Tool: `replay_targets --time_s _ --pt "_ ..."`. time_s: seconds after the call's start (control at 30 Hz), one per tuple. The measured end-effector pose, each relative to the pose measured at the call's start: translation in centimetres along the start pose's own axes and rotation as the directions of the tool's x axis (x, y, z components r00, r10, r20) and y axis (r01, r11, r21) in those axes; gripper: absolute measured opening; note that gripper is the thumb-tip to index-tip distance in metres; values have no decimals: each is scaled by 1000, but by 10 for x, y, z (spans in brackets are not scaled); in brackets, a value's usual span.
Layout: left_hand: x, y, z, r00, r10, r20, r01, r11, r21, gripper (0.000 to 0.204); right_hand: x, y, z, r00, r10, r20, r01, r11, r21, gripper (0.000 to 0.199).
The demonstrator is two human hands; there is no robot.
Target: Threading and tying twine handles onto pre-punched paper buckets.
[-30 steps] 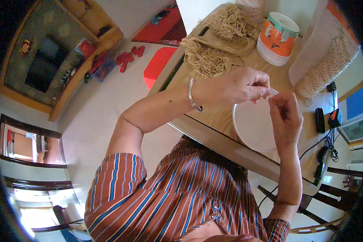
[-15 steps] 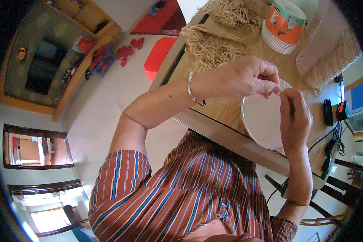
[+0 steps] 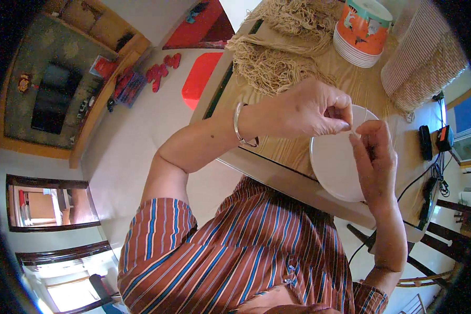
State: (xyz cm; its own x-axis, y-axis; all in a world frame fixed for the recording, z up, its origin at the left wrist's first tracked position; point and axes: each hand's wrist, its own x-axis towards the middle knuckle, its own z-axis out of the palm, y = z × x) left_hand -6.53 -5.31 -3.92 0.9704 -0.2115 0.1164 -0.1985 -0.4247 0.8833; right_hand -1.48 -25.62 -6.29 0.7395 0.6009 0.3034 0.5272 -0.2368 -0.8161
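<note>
Fingertips of left hand (image 3: 303, 107) and right hand (image 3: 374, 157) pinch together on a thin pale strand (image 3: 355, 133) above white plate (image 3: 337, 165), nothing visible in plate, stacked bowls (image 3: 363, 31) and beige cord pile (image 3: 277, 57) beyond plate.

Left hand (image 3: 303, 107) and right hand (image 3: 374, 157) pinch thin strand — above white plate (image 3: 332, 167), wooden table (image 3: 293, 152).

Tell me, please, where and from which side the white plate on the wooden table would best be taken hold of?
Probably by the rim of the white plate at its left edge, coming in from the person's side of the wooden table. The plate lies flat, so only its raised rim offers a hold. That stretch is bare, while the left hand and right hand meet over its far and right parts.
</note>
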Motion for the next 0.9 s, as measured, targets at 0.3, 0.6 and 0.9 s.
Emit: replay_targets --time_s 0.3,0.6,0.9 --pt "-2 2 5 998 50 -36 -48 997 54 11 -3 0 -5 939 -344 -1 336 917 -216 9" --pt "-8 -4 10 970 243 -29 -220 919 326 11 -8 -9 -5 997 -19 79 21 1000 -22 3" --pt "-13 -12 2 844 535 48 -492 736 465 9 0 -14 -17 777 446 444 -597 746 296 10"
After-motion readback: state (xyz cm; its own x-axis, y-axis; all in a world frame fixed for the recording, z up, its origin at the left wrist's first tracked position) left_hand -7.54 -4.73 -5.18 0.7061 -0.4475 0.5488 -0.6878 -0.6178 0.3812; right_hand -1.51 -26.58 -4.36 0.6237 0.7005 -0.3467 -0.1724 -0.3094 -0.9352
